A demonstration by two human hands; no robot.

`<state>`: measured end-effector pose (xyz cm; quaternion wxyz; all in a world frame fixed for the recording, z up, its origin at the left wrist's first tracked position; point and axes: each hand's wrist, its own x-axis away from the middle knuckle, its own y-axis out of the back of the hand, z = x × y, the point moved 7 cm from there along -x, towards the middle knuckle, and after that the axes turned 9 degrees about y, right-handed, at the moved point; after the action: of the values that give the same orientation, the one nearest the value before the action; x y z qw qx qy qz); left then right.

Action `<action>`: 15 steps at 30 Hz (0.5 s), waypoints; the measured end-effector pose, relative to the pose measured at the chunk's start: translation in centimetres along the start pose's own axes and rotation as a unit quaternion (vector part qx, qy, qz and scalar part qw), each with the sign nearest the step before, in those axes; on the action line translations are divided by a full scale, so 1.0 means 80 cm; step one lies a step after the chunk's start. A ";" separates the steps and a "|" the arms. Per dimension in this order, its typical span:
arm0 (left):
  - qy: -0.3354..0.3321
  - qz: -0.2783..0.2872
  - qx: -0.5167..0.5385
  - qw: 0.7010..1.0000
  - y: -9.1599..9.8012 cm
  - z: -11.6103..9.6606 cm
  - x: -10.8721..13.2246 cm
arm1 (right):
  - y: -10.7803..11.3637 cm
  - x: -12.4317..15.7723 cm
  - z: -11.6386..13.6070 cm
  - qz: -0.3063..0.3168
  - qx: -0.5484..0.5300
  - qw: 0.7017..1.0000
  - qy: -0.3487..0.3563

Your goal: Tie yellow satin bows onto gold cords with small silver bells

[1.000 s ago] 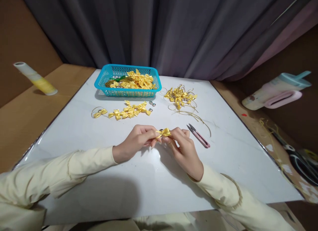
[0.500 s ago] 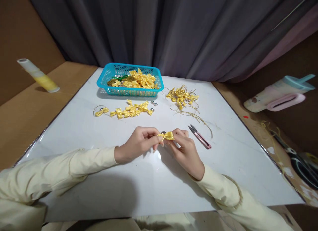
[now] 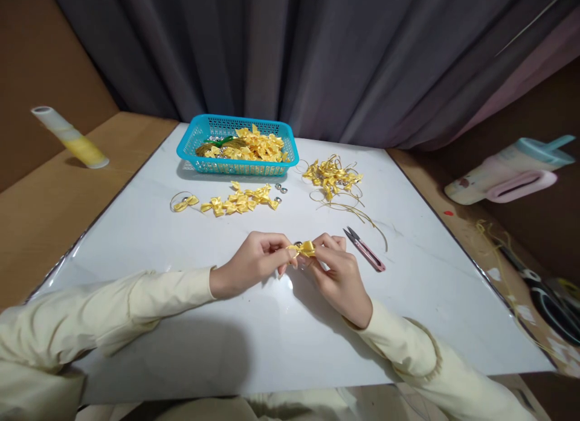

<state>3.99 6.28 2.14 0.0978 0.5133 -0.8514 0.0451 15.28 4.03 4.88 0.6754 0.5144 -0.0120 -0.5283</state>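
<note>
Both hands are meeting over the middle of the white table (image 3: pixel 281 342), nearer its front edge than its back. Left hand (image 3: pixel 254 258) is pinching the left end of a yellow bow (image 3: pixel 309 249), thumb and forefinger closed on it. Right hand (image 3: pixel 338 270) is gripping the right end, fingertips together; its other fingers are curling in, partly hidden. A silver bead (image 3: pixel 298 244) is showing at the bow's far side, just above the middle; can't tell whether it's fastened.

Tips for handling, my judgement: keep the pinch light and out at the loops so the satin isn't creasing; keep the bead centred on the knot; pull both sides evenly so the bow isn't twisting.

Pink snips (image 3: pixel 366 252) are lying just beyond the right hand, toward the table's right edge, blades pointing away. Farther out, a row of loose bows (image 3: pixel 240 202) is sitting left of centre, spare beads (image 3: pixel 284 191) at its right end. Gold cords (image 3: pixel 360 214) are trailing from a bow pile (image 3: pixel 330 174) toward the back right corner. Blue basket (image 3: pixel 238 170), holding more bows, is standing near the back edge.
</note>
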 end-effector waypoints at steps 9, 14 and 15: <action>0.010 0.012 0.041 0.999 0.002 0.004 -0.005 | 0.000 -0.001 0.002 0.006 -0.055 0.998 -0.006; 0.009 0.013 0.045 0.999 0.002 0.004 -0.005 | 0.002 -0.001 0.005 0.003 -0.064 0.998 0.019; 0.008 0.013 0.044 0.999 0.002 0.004 -0.004 | 0.002 -0.001 0.005 0.003 -0.060 0.998 0.019</action>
<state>3.97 6.59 1.76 0.0811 0.5057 -0.8544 0.0880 15.16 3.82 5.22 0.7067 0.4826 0.0310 -0.5165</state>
